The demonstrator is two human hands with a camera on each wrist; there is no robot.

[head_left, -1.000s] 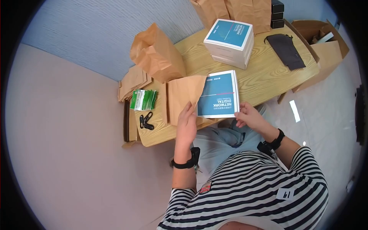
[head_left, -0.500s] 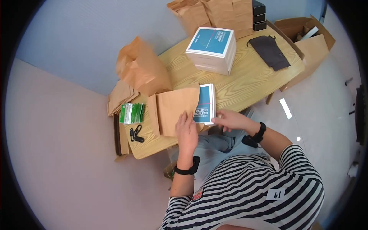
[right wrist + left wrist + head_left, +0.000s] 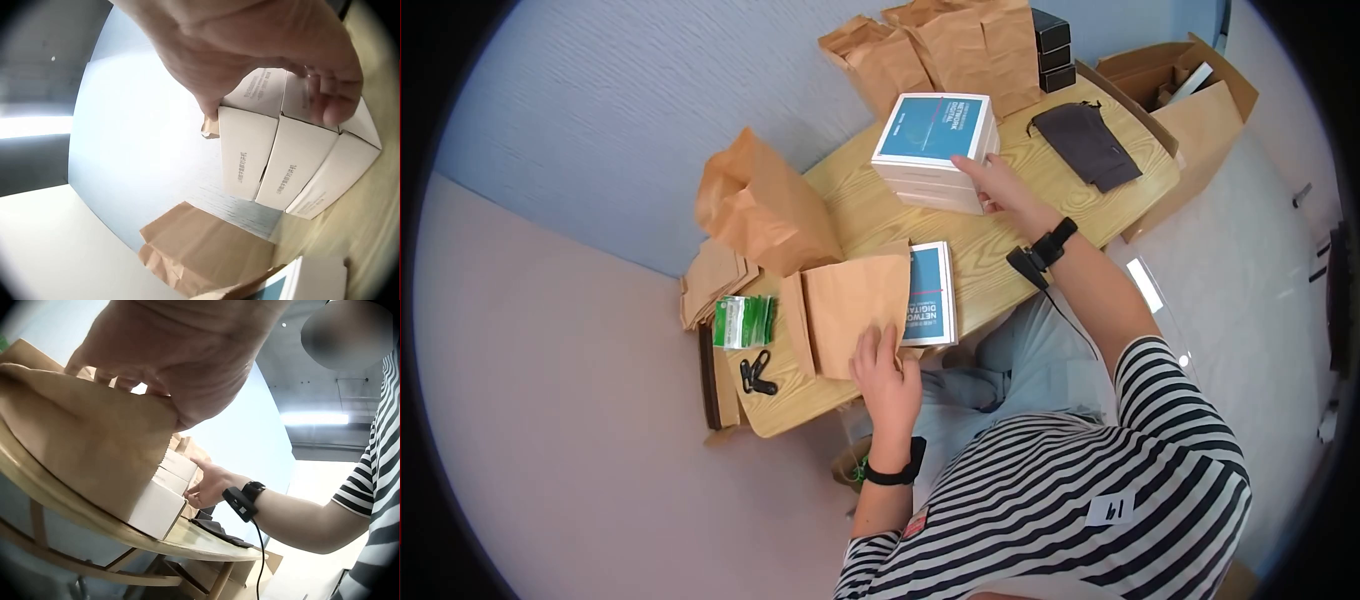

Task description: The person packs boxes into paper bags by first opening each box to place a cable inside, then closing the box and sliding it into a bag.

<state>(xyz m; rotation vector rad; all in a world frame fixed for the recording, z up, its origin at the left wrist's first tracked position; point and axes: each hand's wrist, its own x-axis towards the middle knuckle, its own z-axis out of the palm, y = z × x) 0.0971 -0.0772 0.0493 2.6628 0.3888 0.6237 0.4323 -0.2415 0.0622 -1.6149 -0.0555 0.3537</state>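
A brown paper bag (image 3: pixel 855 315) lies flat near the table's front edge, with a white box with a blue label (image 3: pixel 930 300) partly inside its mouth. My left hand (image 3: pixel 885 385) rests on the bag beside that mouth, fingers spread over the paper. Farther back stands a stack of three white boxes (image 3: pixel 275 150) with the same blue label on top. My right hand (image 3: pixel 1002 188) grips the stack's near right corner, the thumb on the top box's upper edge and the fingers bent against the side.
An upright open paper bag (image 3: pixel 765 210) stands at the left, near folded bags (image 3: pixel 712 280), green packets (image 3: pixel 743 322) and small black items (image 3: pixel 757 375). At the back are more paper bags (image 3: pixel 975 55), black boxes (image 3: pixel 1055 50) and a dark pouch (image 3: pixel 1088 145). A carton (image 3: pixel 1200 150) stands beyond the table.
The blue-labelled box has slid farther into the lying bag. My right hand has left that box and moved up to the stack. The left hand stays on the bag.
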